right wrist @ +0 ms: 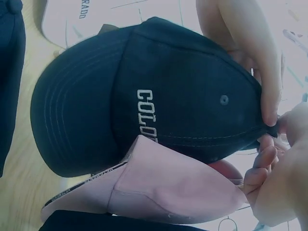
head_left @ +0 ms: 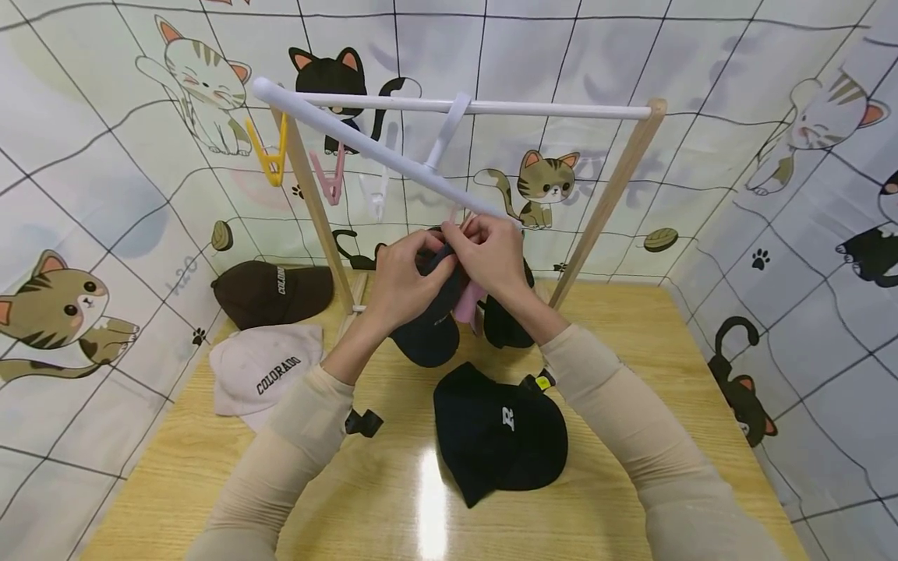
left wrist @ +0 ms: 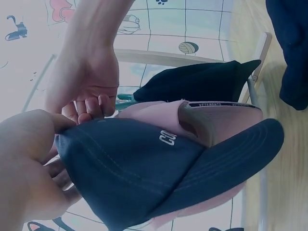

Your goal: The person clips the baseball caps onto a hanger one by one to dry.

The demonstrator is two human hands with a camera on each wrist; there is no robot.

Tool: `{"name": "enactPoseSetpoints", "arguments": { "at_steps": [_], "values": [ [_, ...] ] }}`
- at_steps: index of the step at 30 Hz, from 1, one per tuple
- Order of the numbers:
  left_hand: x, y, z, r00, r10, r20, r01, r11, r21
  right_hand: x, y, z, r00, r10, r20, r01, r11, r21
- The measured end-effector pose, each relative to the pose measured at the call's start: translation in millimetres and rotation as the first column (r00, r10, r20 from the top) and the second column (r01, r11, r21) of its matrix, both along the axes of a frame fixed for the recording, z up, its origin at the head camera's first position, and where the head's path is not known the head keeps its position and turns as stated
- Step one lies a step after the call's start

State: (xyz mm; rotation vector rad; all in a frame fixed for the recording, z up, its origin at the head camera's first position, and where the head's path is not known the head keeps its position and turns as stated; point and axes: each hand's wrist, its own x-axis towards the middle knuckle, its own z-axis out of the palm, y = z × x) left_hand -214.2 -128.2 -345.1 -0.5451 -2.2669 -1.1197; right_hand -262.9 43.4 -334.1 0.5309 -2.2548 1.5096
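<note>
Two hands work at the crown of a dark navy cap [head_left: 428,336] held just beneath a slanting white bar [head_left: 379,152]. The left hand [head_left: 410,276] pinches the cap's upper edge between thumb and fingers; the right hand [head_left: 494,253] curls thumb and fingertips together on the crown's tip, close by the left. The cap's brim points downward, its pale lettering partly hidden. Just beside it hangs a pink cap [right wrist: 178,192], its edge band marked "VETEMENTS," with a hanging black cap [head_left: 507,326] beyond.

Yellow [head_left: 273,162], pink [head_left: 331,185] and white clips [head_left: 376,195] hang beneath the bar's left stretch, near a wooden post [head_left: 312,195]. On the wood-grained table [head_left: 617,312], a black cap bearing a white "R" [head_left: 473,436] lies nearest the wearer, while a brown cap [head_left: 245,298] and a pale pink "COLORADO" cap [head_left: 245,365] sit at left. A cat-patterned wall covering [head_left: 435,47] surrounds the scene.
</note>
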Motion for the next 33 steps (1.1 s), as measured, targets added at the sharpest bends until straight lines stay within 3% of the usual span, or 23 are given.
{"name": "enactPoseSetpoints", "arguments": {
  "at_steps": [15,23,27,33],
  "values": [
    [-3.5,-2,-1.2,0.999,-0.006,0.039,0.006,1.000,-0.004,-3.5,7,-4.2,1.000,-0.009,0.008,0.009,1.000,-0.012],
    [-4.6,-4,-2.5,0.998,-0.045,0.039,0.043,0.997,0.057,-3.6,9,-3.7,0.999,-0.013,0.029,0.014,0.999,-0.032],
    [-2.8,-6,-3.7,0.999,-0.047,-0.005,0.048,0.995,0.089,-4.5,11,-3.2,0.999,-0.034,0.010,0.034,0.999,-0.022],
    [5.1,-7,-4.9,0.983,0.039,-0.180,-0.019,0.993,0.114,-7.2,17,-3.4,0.997,-0.070,0.014,0.070,0.998,0.000]
  ]
}}
